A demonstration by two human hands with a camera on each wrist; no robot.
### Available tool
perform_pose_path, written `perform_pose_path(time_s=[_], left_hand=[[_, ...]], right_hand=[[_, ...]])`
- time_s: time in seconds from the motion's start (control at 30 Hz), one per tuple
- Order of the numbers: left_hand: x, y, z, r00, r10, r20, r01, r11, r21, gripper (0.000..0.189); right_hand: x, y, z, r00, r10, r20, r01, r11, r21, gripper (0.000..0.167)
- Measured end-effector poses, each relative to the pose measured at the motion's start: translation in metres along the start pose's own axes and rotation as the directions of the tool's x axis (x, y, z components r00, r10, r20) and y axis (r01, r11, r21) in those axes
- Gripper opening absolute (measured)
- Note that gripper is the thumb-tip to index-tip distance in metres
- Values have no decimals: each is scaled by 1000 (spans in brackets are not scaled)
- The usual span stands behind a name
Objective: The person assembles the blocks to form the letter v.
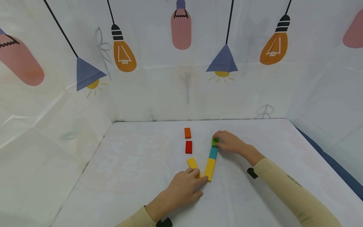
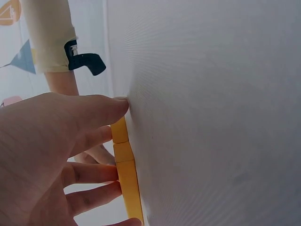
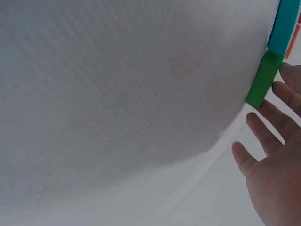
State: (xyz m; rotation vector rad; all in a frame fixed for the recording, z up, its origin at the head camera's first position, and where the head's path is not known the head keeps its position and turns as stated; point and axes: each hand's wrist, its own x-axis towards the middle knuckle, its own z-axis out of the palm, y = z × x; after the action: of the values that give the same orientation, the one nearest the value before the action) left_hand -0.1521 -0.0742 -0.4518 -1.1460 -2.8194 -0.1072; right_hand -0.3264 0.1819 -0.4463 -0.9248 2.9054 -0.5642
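Note:
Yellow, blue and green blocks form a V on the white table. My left hand [image 1: 182, 187] lies at the near point of the V. Its fingers touch the left yellow block [image 1: 192, 163] and the near end of the right yellow block [image 1: 210, 168]. In the left wrist view, fairly straight fingers rest against two yellow blocks [image 2: 129, 188]. At the far end of the right arm, my right hand [image 1: 231, 142] pinches the green block [image 1: 214, 142], partly covering it. This block meets the blue block [image 1: 213, 153], which adjoins the right yellow one.
A red block [image 1: 188, 147] and an orange block [image 1: 187, 133] lie in a line beyond the left yellow block, with gaps between them. A white sheet [image 1: 158, 88] printed with lamps and bulbs hangs behind the table [image 1: 127, 173].

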Motion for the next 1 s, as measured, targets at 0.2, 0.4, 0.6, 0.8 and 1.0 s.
perform_pose_path(time_s=[0.2, 0.4, 0.6, 0.8, 1.0], left_hand=[[-1, -1, 2, 1000, 10, -25, -10, 1000, 11, 50], [-1, -1, 3, 999, 15, -38, -15, 1000, 12, 50], [0, -1, 2, 1000, 5, -14, -5, 1000, 9, 50], [1, -1, 2, 1000, -10, 11, 10, 1000, -3, 51], [1, 0, 1, 1000, -13, 19, 13, 1000, -6, 51]], right_hand=[[-1, -1, 0, 1000, -6, -5, 6, 1000, -5, 22], [-2, -3, 0, 1000, -5, -16, 5, 1000, -8, 22], [-4, -3, 0, 1000, 0, -23, 0, 1000, -9, 21], [-4, -2, 2, 1000, 15, -12, -15, 1000, -7, 21], [-4, 1, 4, 1000, 23, -10, -23, 1000, -1, 21]])
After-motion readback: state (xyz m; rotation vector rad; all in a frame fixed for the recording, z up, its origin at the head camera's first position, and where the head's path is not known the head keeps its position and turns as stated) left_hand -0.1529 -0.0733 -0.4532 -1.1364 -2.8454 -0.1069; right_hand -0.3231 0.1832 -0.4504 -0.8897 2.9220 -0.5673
